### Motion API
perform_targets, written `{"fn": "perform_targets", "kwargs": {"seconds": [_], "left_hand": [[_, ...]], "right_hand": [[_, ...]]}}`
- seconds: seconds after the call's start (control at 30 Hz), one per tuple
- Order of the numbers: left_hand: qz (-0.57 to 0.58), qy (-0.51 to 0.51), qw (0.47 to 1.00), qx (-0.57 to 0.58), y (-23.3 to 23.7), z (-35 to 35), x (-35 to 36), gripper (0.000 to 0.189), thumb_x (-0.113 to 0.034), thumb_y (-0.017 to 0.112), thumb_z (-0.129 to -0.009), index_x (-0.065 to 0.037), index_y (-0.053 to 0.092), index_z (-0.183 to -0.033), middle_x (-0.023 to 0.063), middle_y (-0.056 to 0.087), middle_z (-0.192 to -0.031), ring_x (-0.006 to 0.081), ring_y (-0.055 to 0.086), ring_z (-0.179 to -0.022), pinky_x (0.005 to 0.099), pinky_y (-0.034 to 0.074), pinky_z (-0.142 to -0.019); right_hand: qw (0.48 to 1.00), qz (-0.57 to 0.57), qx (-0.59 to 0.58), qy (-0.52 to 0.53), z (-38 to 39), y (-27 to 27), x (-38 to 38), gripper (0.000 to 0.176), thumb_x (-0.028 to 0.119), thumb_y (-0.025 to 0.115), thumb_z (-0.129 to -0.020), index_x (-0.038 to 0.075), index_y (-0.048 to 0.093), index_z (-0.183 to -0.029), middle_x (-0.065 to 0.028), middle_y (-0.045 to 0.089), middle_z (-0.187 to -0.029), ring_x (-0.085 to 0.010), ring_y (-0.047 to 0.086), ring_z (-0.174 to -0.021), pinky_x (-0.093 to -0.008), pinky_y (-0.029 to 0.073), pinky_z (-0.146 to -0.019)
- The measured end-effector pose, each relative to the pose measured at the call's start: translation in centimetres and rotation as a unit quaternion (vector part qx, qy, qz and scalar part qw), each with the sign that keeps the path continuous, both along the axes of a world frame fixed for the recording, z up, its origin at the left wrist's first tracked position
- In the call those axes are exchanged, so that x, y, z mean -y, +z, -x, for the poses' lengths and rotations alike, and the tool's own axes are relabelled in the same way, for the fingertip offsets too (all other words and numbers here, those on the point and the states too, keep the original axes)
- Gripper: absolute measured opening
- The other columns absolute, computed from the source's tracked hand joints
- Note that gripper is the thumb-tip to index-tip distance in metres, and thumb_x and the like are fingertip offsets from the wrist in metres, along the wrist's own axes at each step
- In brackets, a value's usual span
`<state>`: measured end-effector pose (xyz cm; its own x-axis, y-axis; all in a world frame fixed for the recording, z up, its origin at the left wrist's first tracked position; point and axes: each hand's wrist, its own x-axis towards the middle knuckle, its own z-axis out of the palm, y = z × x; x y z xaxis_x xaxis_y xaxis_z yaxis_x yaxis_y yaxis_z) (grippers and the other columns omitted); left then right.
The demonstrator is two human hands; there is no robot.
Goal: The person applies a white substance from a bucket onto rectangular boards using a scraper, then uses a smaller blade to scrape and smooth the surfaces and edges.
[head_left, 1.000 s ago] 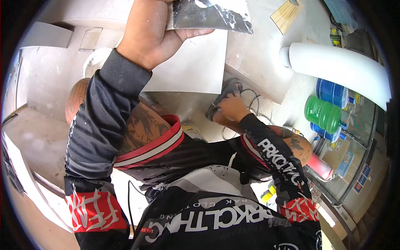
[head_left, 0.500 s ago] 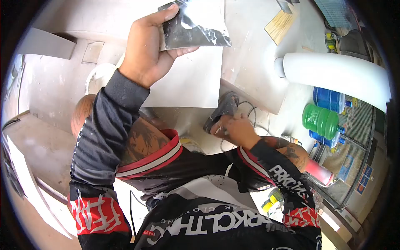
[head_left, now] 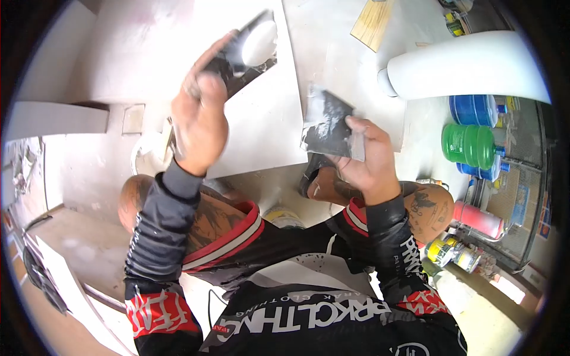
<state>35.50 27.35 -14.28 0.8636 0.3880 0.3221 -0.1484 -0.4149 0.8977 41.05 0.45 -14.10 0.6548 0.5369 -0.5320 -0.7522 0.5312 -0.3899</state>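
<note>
My left hand (head_left: 202, 118) grips a dark flat plate (head_left: 236, 72) with a glossy white patch of paste on it; the plate is tilted and a little blurred. In my right hand (head_left: 375, 157) is a dark square spreader (head_left: 332, 126) smeared with white, pinched by its right edge between thumb and fingers. The two pieces are apart. Both are held above a large white panel (head_left: 255, 130), whose right edge runs beneath the gap between my hands.
A white roll (head_left: 469, 66) lies at the right, near a wooden piece (head_left: 373, 25). Blue (head_left: 473, 111) and green (head_left: 469, 146) water jugs stand by a mesh rack (head_left: 522, 196). A pinkish-red cylinder (head_left: 480, 219) and several cans are by my right knee. A white bucket (head_left: 148, 155) sits at left.
My right hand has come up from near my foot and now shows the spreader. My left hand has moved slightly left and down, turning its plate to a steeper tilt. The view has shifted.
</note>
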Motion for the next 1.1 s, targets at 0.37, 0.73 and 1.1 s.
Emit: {"fn": "perform_targets", "kwargs": {"seconds": [0.37,0.73,1.1], "left_hand": [[-0.439,-0.273,0.829,0.211,5.3,0.3,-2.0,0.04,-0.038,0.051,-0.096,-0.009,0.06,-0.123,0.0246,0.059,-0.125,0.0408,0.058,-0.116,0.0497,0.044,-0.098],[0.67,-0.108,0.726,-0.116,1.7,1.6,-3.6,0.035,-0.025,0.05,-0.099,-0.001,0.051,-0.124,0.0119,0.064,-0.113,0.0233,0.065,-0.1,0.0373,0.054,-0.087],[0.631,-0.123,0.766,0.022,4.3,3.0,-9.1,0.032,-0.025,0.052,-0.097,-0.003,0.052,-0.12,0.0088,0.067,-0.102,0.0218,0.07,-0.084,0.0348,0.058,-0.066]], "right_hand": [[0.591,0.433,0.678,-0.058,0.3,1.3,-1.1,0.055,0.011,0.079,-0.071,-0.006,0.051,-0.115,-0.013,0.059,-0.109,-0.0215,0.059,-0.104,-0.0331,0.047,-0.092],[0.506,0.19,0.842,-0.006,-0.4,6.0,-9.7,0.042,-0.009,0.06,-0.081,0.005,0.063,-0.12,-0.0191,0.056,-0.125,-0.0395,0.057,-0.114,-0.0431,0.046,-0.099],[0.467,0.426,0.715,0.299,-6.0,-9.2,-8.6,0.055,-0.016,0.037,-0.075,-0.003,0.056,-0.125,-0.0225,0.056,-0.126,-0.0373,0.052,-0.12,-0.0373,0.04,-0.104]]}}
